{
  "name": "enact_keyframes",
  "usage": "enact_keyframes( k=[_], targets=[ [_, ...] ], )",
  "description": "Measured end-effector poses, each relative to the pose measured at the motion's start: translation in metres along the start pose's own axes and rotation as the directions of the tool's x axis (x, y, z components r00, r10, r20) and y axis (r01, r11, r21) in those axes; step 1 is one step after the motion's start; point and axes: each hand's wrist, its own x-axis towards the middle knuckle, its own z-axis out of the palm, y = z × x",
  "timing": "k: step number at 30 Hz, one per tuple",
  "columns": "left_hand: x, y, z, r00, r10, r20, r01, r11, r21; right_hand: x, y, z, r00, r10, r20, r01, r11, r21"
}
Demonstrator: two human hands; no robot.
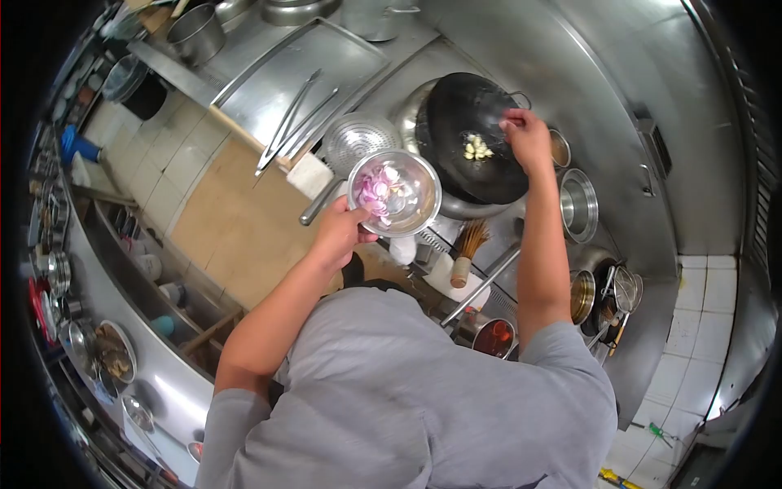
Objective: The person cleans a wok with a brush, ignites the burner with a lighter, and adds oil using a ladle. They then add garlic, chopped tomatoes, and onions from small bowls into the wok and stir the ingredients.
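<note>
My left hand (342,232) grips the rim of a shiny metal bowl (419,204), with sliced pink-purple onion (376,191) gathered on its left side. Up and to the right, my right hand (521,130) hangs over the right edge of a black wok (448,110), its fingers drawn together; whether they hold anything is too small to tell. Pale yellow chopped pieces (476,147) lie in a small heap inside the wok. Behind the bowl, a perforated metal strainer (358,140) rests beside the wok.
Long metal tongs (293,118) lie across a steel counter (269,77). A bamboo brush (464,257) sits below the wok. Metal bowls (578,208), an oil pot (581,297) and a pot of red liquid (494,336) stand to the right and near my body.
</note>
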Motion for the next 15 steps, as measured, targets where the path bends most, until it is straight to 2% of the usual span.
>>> enact_keyframes(
  k=[1, 3, 5, 7, 11, 13, 15],
  targets=[
    [-0.007, 0.002, -0.003, 1.000, 0.018, -0.011, -0.018, 1.000, 0.000, -0.026, -0.034, -0.001, 0.995, -0.040, 0.089, 0.029, 0.993, 0.117],
    [-0.021, 0.007, -0.013, 0.998, 0.038, -0.039, -0.039, 0.999, -0.010, -0.084, -0.096, 0.015, 0.946, -0.084, 0.314, 0.078, 0.996, 0.030],
    [-0.028, 0.005, -0.024, 0.996, 0.092, -0.011, -0.091, 0.996, 0.024, -0.126, -0.122, 0.050, 0.802, -0.396, 0.448, 0.461, 0.887, -0.041],
    [-0.039, 0.004, -0.031, 0.993, 0.116, -0.016, -0.116, 0.993, 0.017, -0.146, -0.120, 0.092, 0.662, -0.474, 0.581, 0.691, 0.686, -0.229],
    [-0.064, 0.005, -0.043, 0.996, 0.090, -0.021, -0.089, 0.996, 0.028, -0.173, -0.140, 0.144, 0.650, -0.523, 0.551, 0.744, 0.586, -0.321],
    [-0.074, -0.002, -0.053, 0.999, 0.050, -0.015, -0.050, 0.999, 0.010, -0.176, -0.146, 0.163, 0.573, -0.481, 0.663, 0.803, 0.488, -0.341],
    [-0.080, -0.010, -0.066, 0.998, 0.061, -0.032, -0.060, 0.998, 0.014, -0.175, -0.152, 0.179, 0.538, -0.465, 0.704, 0.827, 0.455, -0.332]
  ],
)
